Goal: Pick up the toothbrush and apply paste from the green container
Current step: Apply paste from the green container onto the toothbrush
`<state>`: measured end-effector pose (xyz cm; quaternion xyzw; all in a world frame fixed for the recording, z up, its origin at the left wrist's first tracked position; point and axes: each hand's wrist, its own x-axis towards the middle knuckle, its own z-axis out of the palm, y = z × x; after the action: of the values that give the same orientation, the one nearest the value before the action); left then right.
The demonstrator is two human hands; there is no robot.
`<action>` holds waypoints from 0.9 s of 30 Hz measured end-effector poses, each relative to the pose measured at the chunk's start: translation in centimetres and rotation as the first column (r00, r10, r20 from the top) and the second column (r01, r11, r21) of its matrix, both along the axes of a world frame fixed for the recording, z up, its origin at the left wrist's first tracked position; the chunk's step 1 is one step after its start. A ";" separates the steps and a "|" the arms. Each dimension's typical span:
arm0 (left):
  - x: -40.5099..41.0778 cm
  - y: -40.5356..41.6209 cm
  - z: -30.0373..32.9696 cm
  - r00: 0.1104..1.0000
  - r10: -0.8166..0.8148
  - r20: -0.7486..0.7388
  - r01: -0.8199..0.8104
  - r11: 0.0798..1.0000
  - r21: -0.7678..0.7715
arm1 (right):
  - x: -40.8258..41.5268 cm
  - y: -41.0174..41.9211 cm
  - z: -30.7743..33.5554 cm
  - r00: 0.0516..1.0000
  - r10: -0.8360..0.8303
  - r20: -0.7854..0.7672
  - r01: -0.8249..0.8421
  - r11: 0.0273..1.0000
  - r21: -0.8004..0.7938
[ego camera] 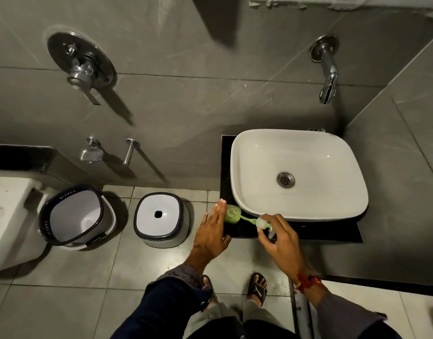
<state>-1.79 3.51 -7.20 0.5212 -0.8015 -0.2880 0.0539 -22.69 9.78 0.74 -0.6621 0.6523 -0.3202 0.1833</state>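
While the open left hand (pixel 211 231) steadies the green container (pixel 232 214), the right hand (pixel 276 237) pinches its pump (pixel 262 222), apparently lifted out for paste.

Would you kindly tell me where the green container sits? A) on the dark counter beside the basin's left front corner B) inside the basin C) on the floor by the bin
A: the green container stands on the dark counter, just outside the white basin.
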 end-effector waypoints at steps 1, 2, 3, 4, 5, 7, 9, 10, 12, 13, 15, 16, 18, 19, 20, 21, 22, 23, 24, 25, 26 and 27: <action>0.0 0.1 -0.1 1.000 0.006 -0.008 -0.006 1.000 -0.002 | 0.1 -0.2 0.0 1.000 0.006 -0.016 -0.006 1.000 -0.002; 0.1 0.1 -0.2 1.000 0.010 -0.013 -0.010 1.000 -0.003 | 0.3 -0.4 0.0 1.000 0.011 -0.025 -0.011 1.000 -0.002; 0.1 0.2 -0.2 1.000 0.011 -0.015 -0.011 1.000 -0.005 | 0.4 -0.6 0.1 0.999 0.015 -0.029 -0.015 1.000 -0.002; 0.1 0.3 -0.3 1.000 0.011 -0.014 -0.011 1.000 -0.009 | 0.4 -0.9 0.1 0.999 0.022 -0.031 -0.022 1.000 0.003; 0.0 0.3 -0.3 1.000 0.012 -0.012 -0.012 1.000 -0.012 | 0.5 -1.1 0.2 0.999 0.031 -0.036 -0.031 0.999 0.011; 0.0 0.4 -0.3 1.000 0.020 -0.006 -0.020 1.000 -0.016 | 0.8 -1.7 0.2 0.997 0.056 -0.048 -0.055 0.998 0.031; -0.2 0.4 -0.3 0.999 0.034 0.000 -0.034 0.999 -0.031 | 1.3 -2.5 0.1 0.996 0.069 -0.058 -0.066 0.996 0.054; -0.3 0.5 -0.3 0.999 0.042 0.002 -0.041 0.998 -0.039 | 1.6 -3.0 0.1 0.996 0.070 -0.064 -0.065 0.996 0.067; -0.4 0.6 -0.4 0.999 0.046 0.007 -0.046 0.998 -0.044 | 2.6 -4.0 -0.1 0.993 0.078 -0.089 -0.068 0.991 0.113; -0.4 0.7 -0.5 0.999 0.048 0.012 -0.047 0.998 -0.044 | 3.1 -4.5 -0.3 0.990 0.088 -0.111 -0.071 0.987 0.145; -0.5 0.8 -0.5 0.998 0.052 0.022 -0.051 0.998 -0.041 | 4.2 -5.5 -0.6 0.978 0.115 -0.174 -0.079 0.977 0.200; -0.5 0.8 -0.5 0.998 0.050 0.028 -0.048 0.998 -0.044 | 4.8 -6.0 -0.9 0.970 0.132 -0.204 -0.085 0.971 0.225; -0.4 0.8 -0.7 0.999 0.036 0.041 -0.033 0.998 -0.061 | 5.6 -6.7 -1.5 0.948 0.170 -0.268 -0.092 0.955 0.282; -0.4 0.9 -0.7 0.998 0.029 0.049 -0.026 0.997 -0.068 | 6.0 -7.1 -1.7 0.933 0.187 -0.307 -0.087 0.946 0.313; -0.3 0.9 -0.8 0.998 0.023 0.060 -0.019 0.997 -0.075 | 6.2 -7.3 -1.9 0.917 0.200 -0.346 -0.076 0.937 0.341; -0.3 0.9 -0.9 0.997 0.020 0.071 -0.014 0.997 -0.079 | 6.5 -7.6 -2.1 0.900 0.208 -0.384 -0.061 0.931 0.361; -0.3 0.9 -1.0 0.997 0.021 0.079 -0.014 0.997 -0.080 | 6.8 -7.9 -2.2 0.883 0.208 -0.420 -0.042 0.928 0.371; -0.3 0.8 -1.0 0.996 0.025 0.082 -0.019 0.997 -0.078 | 7.1 -8.1 -2.2 0.867 0.199 -0.458 -0.016 0.928 0.373; -0.4 0.7 -1.0 0.996 0.029 0.084 -0.023 0.997 -0.077 | 7.3 -8.3 -2.3 0.852 0.180 -0.491 0.018 0.928 0.373; -0.5 0.7 -1.0 0.996 0.031 0.085 -0.024 0.997 -0.077 | 7.4 -8.5 -2.2 0.844 0.155 -0.514 0.058 0.925 0.375; -0.6 0.6 -0.9 0.996 0.031 0.085 -0.025 0.997 -0.079 | 7.6 -8.6 -2.1 0.840 0.130 -0.527 0.096 0.920 0.380; -0.6 0.6 -1.0 0.996 0.032 0.086 -0.025 0.996 -0.081 | 7.7 -8.6 -2.0 0.843 0.101 -0.528 0.126 0.917 0.378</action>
<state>-2.36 4.10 -8.16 0.5419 -0.8066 -0.2319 0.0438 -14.99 1.21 -1.26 -0.6693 0.7328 0.0164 0.1219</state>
